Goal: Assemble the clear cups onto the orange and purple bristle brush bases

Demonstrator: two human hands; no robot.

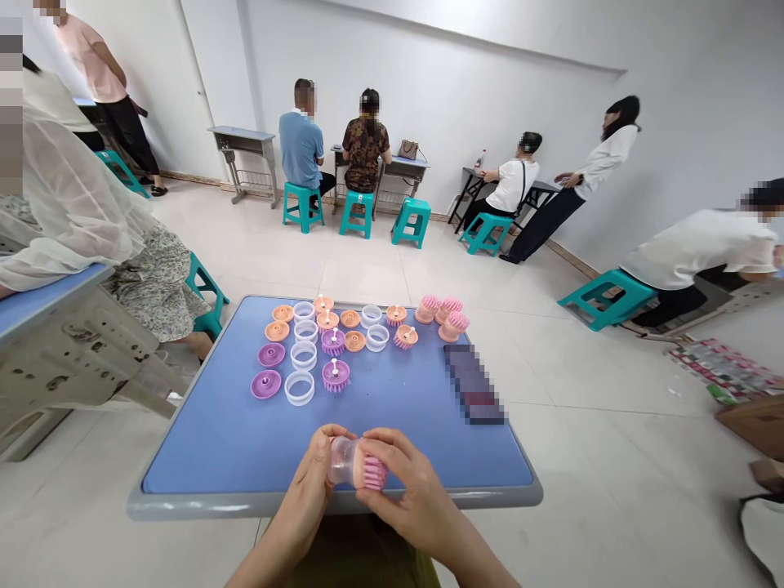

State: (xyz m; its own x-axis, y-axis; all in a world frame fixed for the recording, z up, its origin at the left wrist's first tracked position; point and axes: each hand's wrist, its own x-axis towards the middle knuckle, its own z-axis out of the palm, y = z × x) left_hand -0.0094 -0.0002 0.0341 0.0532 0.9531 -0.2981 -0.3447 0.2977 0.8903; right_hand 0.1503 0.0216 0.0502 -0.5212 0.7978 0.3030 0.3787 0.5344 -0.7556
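Between my two hands, above the table's near edge, is a scrub brush (373,472) with pink bristles and a clear body. My left hand (315,469) is wrapped round the clear end. My right hand (407,482) grips the bristle end, thumb below and fingers above. Farther back on the table lie clear rings (300,388), purple caps (265,384) and orange caps (278,331). Purple bristle heads (336,376) and orange bristle heads (405,336) with white stems stand among them. Several pink brushes (454,326) stand at the back right corner.
The blue table (214,441) has a raised grey rim. A dark pixelated flat object (474,384) lies along its right side. Another desk (55,302) with a seated person is close on the left. Other people sit on green stools (303,206) along the wall.
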